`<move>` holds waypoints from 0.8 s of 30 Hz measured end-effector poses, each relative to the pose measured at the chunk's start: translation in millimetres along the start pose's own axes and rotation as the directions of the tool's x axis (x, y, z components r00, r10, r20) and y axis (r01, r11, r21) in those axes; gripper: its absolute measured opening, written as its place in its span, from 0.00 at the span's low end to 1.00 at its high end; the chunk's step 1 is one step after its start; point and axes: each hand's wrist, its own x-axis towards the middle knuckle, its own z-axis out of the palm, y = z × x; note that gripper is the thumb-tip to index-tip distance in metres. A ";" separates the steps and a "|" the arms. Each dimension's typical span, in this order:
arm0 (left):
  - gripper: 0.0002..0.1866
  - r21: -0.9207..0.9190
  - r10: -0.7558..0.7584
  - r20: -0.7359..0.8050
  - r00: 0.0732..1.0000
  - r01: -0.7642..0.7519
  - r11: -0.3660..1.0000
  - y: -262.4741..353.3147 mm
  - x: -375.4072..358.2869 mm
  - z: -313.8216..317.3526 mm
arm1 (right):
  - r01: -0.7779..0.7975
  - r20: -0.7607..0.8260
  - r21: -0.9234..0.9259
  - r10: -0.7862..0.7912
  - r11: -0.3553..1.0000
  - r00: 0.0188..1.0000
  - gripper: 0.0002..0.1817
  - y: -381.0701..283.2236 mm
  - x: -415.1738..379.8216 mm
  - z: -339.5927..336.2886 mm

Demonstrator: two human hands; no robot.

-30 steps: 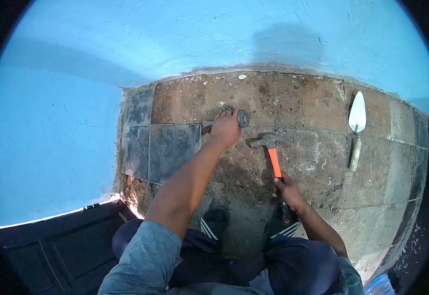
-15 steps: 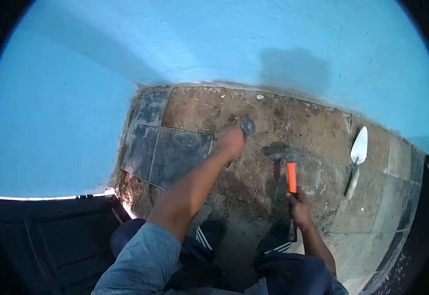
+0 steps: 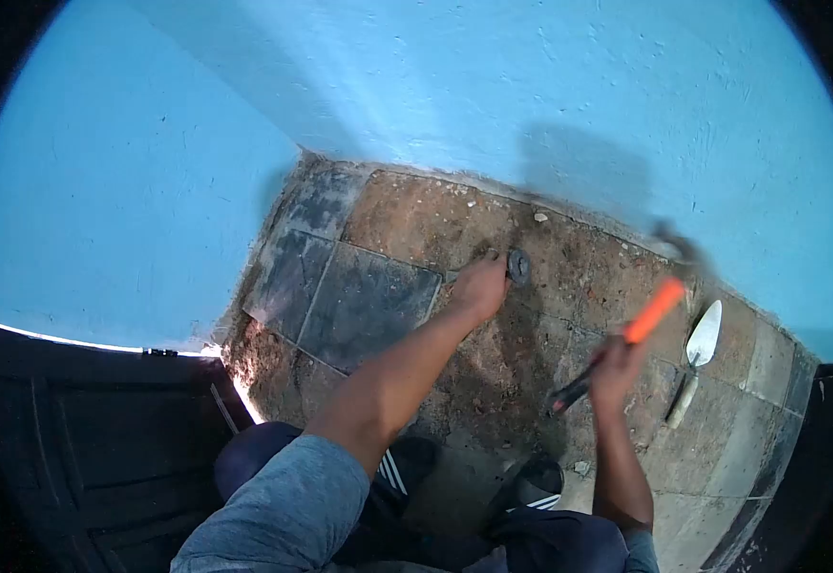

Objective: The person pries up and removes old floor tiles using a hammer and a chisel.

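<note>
My left hand (image 3: 481,289) is closed around a chisel whose round dark striking end (image 3: 518,267) shows on the right of the fist. Most of the chisel is hidden in the hand; its other end points left, close to the edge of a dark floor tile (image 3: 369,301). My right hand (image 3: 617,368) grips a hammer (image 3: 655,310) by its black and orange handle. The hammer's head is raised to the upper right and blurred by motion.
A trowel (image 3: 705,334) lies on the floor to the right. Bare rough floor (image 3: 416,215) with rubble bits stretches along the blue wall (image 3: 435,86). Grey tiles (image 3: 750,430) lie at the right. A dark panelled door (image 3: 120,430) stands at lower left, and my feet (image 3: 536,482) are below.
The hammer has swung up and to the right, away from the chisel. My left hand still holds the chisel near the tile. The whole view has shifted slightly.
</note>
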 end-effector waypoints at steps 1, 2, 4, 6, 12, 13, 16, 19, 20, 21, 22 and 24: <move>0.26 -0.006 -0.004 0.002 1.000 0.004 1.000 0.7 -0.7 -1.3 | 0.195 0.164 -0.273 -0.154 0.942 0.974 0.10 30.9 -6.7 5.6; 0.25 -0.012 -0.017 0.001 1.000 0.017 1.000 2.1 -2.3 -4.7 | 0.406 0.357 -0.484 -0.249 0.776 0.900 0.11 50.0 -10.4 9.3; 0.23 -0.022 -0.039 0.009 0.999 0.039 0.999 5.3 -8.0 -11.1 | 0.140 0.368 -0.503 0.065 0.853 0.928 0.12 51.8 -17.3 13.5; 0.21 0.015 -0.011 -0.020 1.000 0.011 1.000 -1.5 -5.6 -2.9 | -0.087 0.321 -0.454 0.253 0.887 0.913 0.13 45.2 -15.7 16.1; 0.19 -0.110 0.031 -0.095 0.995 -0.041 0.993 -11.3 -1.1 2.1 | -0.184 0.072 -0.174 0.199 0.967 0.977 0.12 -25.8 15.3 -22.7; 0.19 -0.134 0.027 -0.095 0.995 -0.040 0.990 -10.6 0.3 0.1 | -0.142 -0.013 -0.126 0.141 0.982 0.990 0.12 -41.7 21.0 -26.7; 0.17 -0.146 -0.009 -0.093 0.996 -0.005 0.989 -10.2 3.3 2.5 | 0.127 -0.171 -0.055 -0.134 0.990 0.976 0.15 -76.2 35.0 -36.9; 0.17 -0.127 0.034 -0.102 0.994 -0.047 0.991 -11.7 3.8 3.3 | 0.178 -0.319 -0.023 -0.176 0.984 0.932 0.14 -66.9 29.5 -19.2; 0.17 -0.135 0.023 -0.102 0.994 -0.037 0.990 -11.2 3.7 2.9 | 0.185 -0.328 -0.026 -0.183 0.982 0.927 0.15 -46.8 22.4 -6.7; 0.16 -0.144 0.012 -0.103 0.995 -0.027 0.989 -8.8 2.7 0.7 | 0.094 -0.200 -0.056 -0.103 0.994 0.974 0.15 2.2 10.6 -2.1; 0.16 -0.154 0.001 -0.104 0.995 -0.017 0.988 -6.7 1.6 -0.1 | 0.007 -0.072 -0.098 -0.014 0.995 0.997 0.16 38.1 -0.6 0.1; 0.14 -0.088 0.074 -0.091 0.993 -0.082 0.993 -11.5 -0.1 7.3 | 0.222 0.372 -0.789 0.159 0.572 0.914 0.15 35.2 -8.8 23.3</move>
